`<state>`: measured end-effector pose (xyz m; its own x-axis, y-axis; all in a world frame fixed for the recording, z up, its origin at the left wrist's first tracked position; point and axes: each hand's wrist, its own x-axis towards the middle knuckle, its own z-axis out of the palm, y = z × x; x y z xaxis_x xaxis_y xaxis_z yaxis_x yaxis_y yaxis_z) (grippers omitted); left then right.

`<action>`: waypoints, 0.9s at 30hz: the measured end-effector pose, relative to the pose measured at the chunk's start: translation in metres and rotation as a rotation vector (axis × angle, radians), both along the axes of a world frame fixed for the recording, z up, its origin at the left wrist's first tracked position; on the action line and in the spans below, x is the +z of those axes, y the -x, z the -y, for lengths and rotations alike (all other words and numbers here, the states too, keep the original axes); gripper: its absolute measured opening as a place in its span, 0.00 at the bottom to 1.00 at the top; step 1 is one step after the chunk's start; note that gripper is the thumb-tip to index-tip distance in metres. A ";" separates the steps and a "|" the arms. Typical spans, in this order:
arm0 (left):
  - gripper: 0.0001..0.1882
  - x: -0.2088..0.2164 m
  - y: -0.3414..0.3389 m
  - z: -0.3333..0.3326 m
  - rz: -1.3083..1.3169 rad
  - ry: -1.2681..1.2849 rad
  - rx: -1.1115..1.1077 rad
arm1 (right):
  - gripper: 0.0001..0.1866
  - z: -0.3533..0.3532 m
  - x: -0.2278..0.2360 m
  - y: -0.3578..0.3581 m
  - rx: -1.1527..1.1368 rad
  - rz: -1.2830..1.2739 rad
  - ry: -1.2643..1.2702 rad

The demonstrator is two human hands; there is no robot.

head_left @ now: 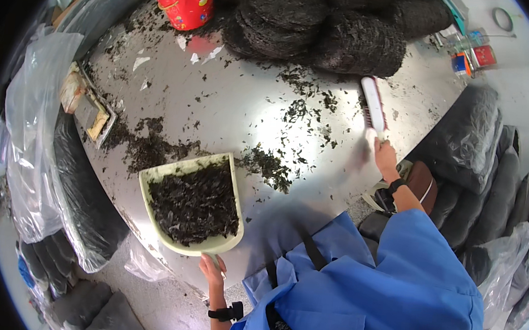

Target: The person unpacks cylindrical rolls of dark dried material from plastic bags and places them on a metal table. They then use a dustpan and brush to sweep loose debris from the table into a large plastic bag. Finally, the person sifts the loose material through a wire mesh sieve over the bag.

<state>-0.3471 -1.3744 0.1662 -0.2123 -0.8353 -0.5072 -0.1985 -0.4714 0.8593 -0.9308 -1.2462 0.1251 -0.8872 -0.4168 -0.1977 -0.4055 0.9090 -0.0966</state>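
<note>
- Gripping the handle of a pale green dustpan (223,244), the fingers of my left hand (212,268) are curled closed at its near end.
- My right hand (385,157) has its fingers wrapped around the handle of a brush (375,103), white-backed with a reddish edge; the bristles face left, and whether they touch the surface below cannot be told.
- The dustpan lies left of centre at the near edge of the counter (231,115), its wide mouth turned away from me; a thick layer of dark flakes (195,203) covers most of its floor.
- Loose dark scraps (270,167) are scattered over the metal surface, densest in one patch just right of the dustpan and in another beyond its left corner.
- At the far side, a red bucket (189,15) stands left of several stacked dark bundles (357,44); the brush's far end points toward these and lies near them.
- A small tray (108,135) sits at the left edge, beside a clear plastic bag (38,126).
- To the right, dark packs (465,141) in plastic lie beyond the counter's edge.
- A black band (221,313) circles my left wrist; a blue garment (404,290) covers my right upper arm.
</note>
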 end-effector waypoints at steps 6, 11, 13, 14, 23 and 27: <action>0.32 0.006 -0.026 -0.043 0.065 -0.058 0.150 | 0.28 0.102 0.012 -0.108 0.404 0.232 0.001; 0.33 0.027 -0.026 -0.058 0.144 -0.119 0.213 | 0.26 0.154 0.027 -0.160 0.868 0.361 0.102; 0.33 0.033 -0.031 -0.065 0.118 -0.104 0.193 | 0.24 0.185 0.023 -0.153 0.875 0.149 0.203; 0.33 0.033 -0.036 -0.070 0.125 -0.098 0.205 | 0.24 0.208 0.029 -0.153 0.748 0.141 0.174; 0.34 0.001 -0.075 -0.118 0.121 -0.110 0.414 | 0.18 0.294 0.005 -0.207 1.225 0.316 0.047; 0.34 -0.015 -0.096 -0.121 0.107 -0.107 0.438 | 0.15 0.435 -0.002 -0.271 1.294 0.170 0.260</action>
<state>-0.2510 -1.2536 0.1516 0.2071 -0.7761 -0.5957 -0.0459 -0.6159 0.7865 -0.6597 -1.6813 0.1226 0.2018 -0.9780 -0.0522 -0.9235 -0.1722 -0.3428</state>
